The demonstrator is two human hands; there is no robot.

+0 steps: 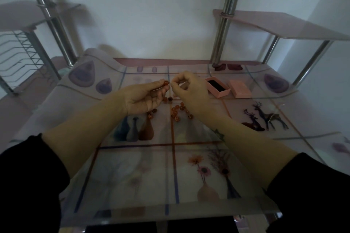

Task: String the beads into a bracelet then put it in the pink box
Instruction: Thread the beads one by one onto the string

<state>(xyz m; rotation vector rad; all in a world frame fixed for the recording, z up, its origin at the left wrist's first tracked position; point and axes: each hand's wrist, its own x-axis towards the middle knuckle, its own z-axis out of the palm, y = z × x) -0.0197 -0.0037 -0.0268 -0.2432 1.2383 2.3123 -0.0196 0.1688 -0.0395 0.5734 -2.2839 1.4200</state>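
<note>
Left sleeve [28,176]; left fingers [161,91] pinch bead [166,82]; right fingers [178,83]: hold unclear; loose beads [175,112] beneath; pink box [220,92] beside.

**Dim Light Over a Glass Desk Against a Bare Wall**

A plain white wall [151,15] fills the background, washed in dull, bluish light. In front of it stands a glass tabletop [132,176] laid over a printed sheet divided into panels showing vases, flowers and deer [265,117]. Chrome posts rise from the far corners, one at left [47,15] and one at right [225,24]. Each post carries a frosted pink shelf, the right shelf [284,26] seen clearly and the left shelf [22,15] blurred. A wire rack [19,58] hangs below the left shelf. The wall turns a corner at far right.
</note>
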